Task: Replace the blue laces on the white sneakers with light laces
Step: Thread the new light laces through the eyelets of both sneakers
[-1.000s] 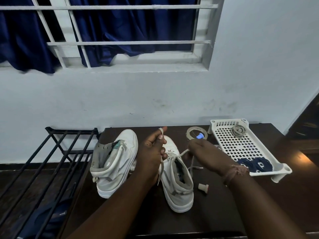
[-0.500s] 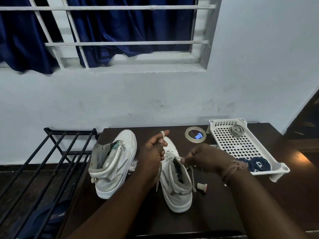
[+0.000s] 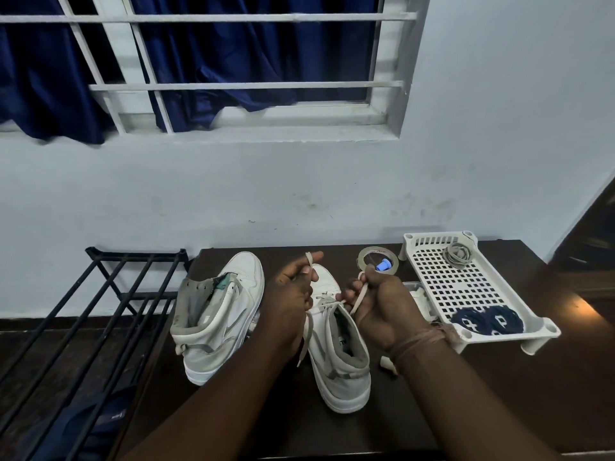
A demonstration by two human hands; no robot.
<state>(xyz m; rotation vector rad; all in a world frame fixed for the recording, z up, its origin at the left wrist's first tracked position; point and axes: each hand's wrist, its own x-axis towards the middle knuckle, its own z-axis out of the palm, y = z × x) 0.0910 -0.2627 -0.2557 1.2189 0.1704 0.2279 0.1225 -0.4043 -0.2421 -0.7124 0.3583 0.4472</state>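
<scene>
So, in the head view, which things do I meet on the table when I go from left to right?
unlaced sneaker → left hand → sneaker being laced → right hand → white tray, which holds the blue laces

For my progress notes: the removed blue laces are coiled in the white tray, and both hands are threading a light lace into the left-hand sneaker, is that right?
Not quite. The head view shows both hands, left hand and right hand, holding the light lace on the right-hand sneaker. The blue laces are indeed coiled in the white tray.
</scene>
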